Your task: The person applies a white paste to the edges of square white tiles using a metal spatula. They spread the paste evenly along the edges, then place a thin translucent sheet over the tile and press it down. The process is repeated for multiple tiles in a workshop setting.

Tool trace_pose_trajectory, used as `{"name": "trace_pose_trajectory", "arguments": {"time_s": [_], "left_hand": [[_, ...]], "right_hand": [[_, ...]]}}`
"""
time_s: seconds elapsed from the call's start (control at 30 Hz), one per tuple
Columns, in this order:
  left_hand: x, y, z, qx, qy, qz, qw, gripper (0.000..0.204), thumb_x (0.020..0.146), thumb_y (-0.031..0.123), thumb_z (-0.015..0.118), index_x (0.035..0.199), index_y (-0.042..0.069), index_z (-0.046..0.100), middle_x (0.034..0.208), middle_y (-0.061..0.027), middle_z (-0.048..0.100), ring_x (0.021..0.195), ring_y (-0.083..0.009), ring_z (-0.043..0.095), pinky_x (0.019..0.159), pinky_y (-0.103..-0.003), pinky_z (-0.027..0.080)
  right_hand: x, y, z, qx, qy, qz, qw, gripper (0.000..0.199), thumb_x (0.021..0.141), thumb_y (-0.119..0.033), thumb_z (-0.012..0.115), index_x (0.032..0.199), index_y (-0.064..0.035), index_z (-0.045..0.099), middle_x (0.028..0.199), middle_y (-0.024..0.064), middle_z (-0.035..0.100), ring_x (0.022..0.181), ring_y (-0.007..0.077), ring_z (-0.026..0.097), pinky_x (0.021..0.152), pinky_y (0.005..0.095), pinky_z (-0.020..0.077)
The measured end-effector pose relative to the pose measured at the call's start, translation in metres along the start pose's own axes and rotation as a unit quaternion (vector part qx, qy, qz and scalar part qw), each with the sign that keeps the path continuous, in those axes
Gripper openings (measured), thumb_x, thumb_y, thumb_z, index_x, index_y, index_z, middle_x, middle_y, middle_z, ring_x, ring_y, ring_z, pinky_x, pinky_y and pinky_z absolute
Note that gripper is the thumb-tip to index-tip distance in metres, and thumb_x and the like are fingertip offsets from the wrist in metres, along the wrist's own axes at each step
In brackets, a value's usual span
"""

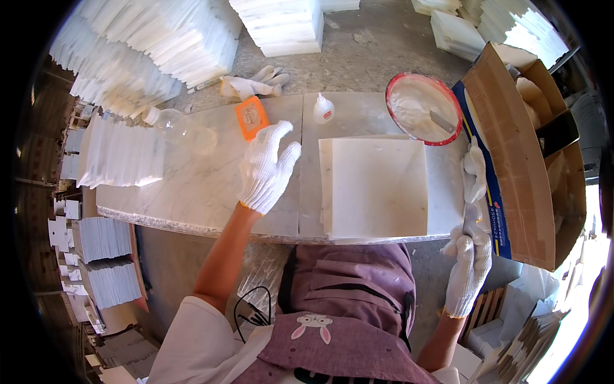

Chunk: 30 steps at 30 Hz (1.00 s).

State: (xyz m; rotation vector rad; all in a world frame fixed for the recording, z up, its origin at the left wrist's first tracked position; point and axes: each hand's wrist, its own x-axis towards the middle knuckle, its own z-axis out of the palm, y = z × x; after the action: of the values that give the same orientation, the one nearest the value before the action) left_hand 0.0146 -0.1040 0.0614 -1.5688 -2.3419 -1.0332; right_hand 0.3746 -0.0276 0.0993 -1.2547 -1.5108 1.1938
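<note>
While tile stacks (153, 38) ring the marble bench (192, 185), left hand (265, 168) fingers spread wide, right hand (470, 272) gripping white cloth (473, 173).

Bare marble left of the tile stack (377, 187); orange block (251, 117), glue bottle (323, 109), bowl (423, 107) along the far edge.

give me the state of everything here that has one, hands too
left hand: gloved, fingers spread, open above the marble slab
right hand: gloved, gripping a white cloth at the slab's right end
glue bottle: upright, capped
red bowl: holds white paste, scraper in it
clear bottle: lying on its side
cardboard box: open
square tiles: stacked flat
</note>
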Motion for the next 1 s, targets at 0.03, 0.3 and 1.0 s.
{"name": "trace_pose_trajectory", "arguments": {"time_s": [0.03, 0.3, 1.0], "left_hand": [[-0.003, 0.006, 0.000, -0.023, -0.022, -0.018, 0.999, 0.027, 0.089, 0.014, 0.070, 0.113, 0.004, 0.065, 0.109, -0.0137, 0.068, 0.097, -0.0325, 0.066, 0.086, -0.039, 0.053], [-0.029, 0.015, 0.014, -0.124, 0.011, -0.100, 0.987, 0.024, 0.097, 0.010, 0.060, 0.119, 0.003, 0.065, 0.104, -0.0116, 0.070, 0.092, -0.0247, 0.067, 0.085, -0.034, 0.052], [0.026, -0.031, 0.000, 0.229, 0.049, -0.023, 0.972, 0.039, 0.075, 0.026, 0.080, 0.108, 0.010, 0.068, 0.118, -0.0105, 0.056, 0.107, -0.0329, 0.053, 0.090, -0.045, 0.043]], "right_hand": [[0.004, -0.002, 0.003, 0.002, -0.001, 0.005, 1.000, 0.016, 0.098, -0.012, 0.057, 0.107, -0.0009, 0.065, 0.080, 0.0056, 0.063, 0.072, 0.0104, 0.058, 0.072, 0.0261, 0.0477], [0.087, -0.041, 0.021, -0.236, -0.029, -0.181, 0.954, 0.026, 0.092, -0.006, 0.062, 0.116, -0.0059, 0.070, 0.088, 0.0105, 0.066, 0.074, 0.0193, 0.063, 0.070, 0.0300, 0.0506], [0.159, -0.062, 0.071, -0.362, -0.065, -0.282, 0.886, 0.025, 0.090, -0.017, 0.064, 0.112, -0.0087, 0.072, 0.102, 0.0111, 0.068, 0.088, 0.0276, 0.069, 0.079, 0.0381, 0.0542]]}}
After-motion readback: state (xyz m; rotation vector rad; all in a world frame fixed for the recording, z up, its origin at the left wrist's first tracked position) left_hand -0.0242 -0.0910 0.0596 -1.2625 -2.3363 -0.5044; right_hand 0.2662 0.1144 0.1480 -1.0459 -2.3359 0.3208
